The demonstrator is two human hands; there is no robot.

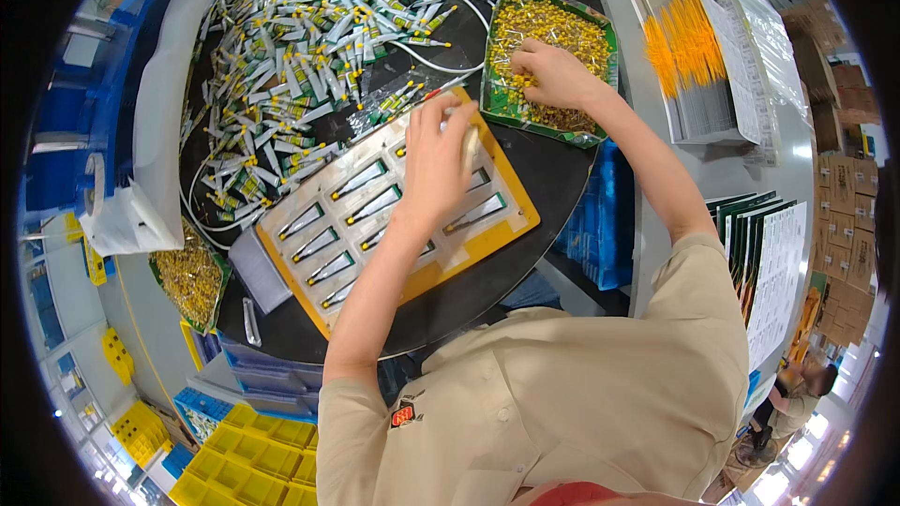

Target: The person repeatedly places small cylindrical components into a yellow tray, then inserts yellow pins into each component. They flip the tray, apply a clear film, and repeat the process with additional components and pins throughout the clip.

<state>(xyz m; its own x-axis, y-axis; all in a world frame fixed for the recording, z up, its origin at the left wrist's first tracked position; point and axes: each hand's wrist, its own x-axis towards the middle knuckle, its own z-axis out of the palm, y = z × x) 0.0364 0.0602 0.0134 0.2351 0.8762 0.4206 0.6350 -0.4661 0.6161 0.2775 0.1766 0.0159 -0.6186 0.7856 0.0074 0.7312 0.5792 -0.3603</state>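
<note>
My left hand hangs over the upper right part of a white slotted tray with a yellow-orange border, its fingers bent and apart, hiding the slots beneath. Several small tubes with black-and-green labels lie in the tray's slots. To the right, my right hand reaches into a green open box heaped with small yellow and clear pieces. Its fingers are closed together among the pieces; what they pinch is hidden. A big pile of tubes with yellow caps spreads over the black tabletop beyond the tray.
Another box of small yellow pieces sits at the table's left edge, beside a clear plastic case. A white cord curves around the tube pile. On the right stand a carton with orange strips and upright cards. Yellow bins stand lower left.
</note>
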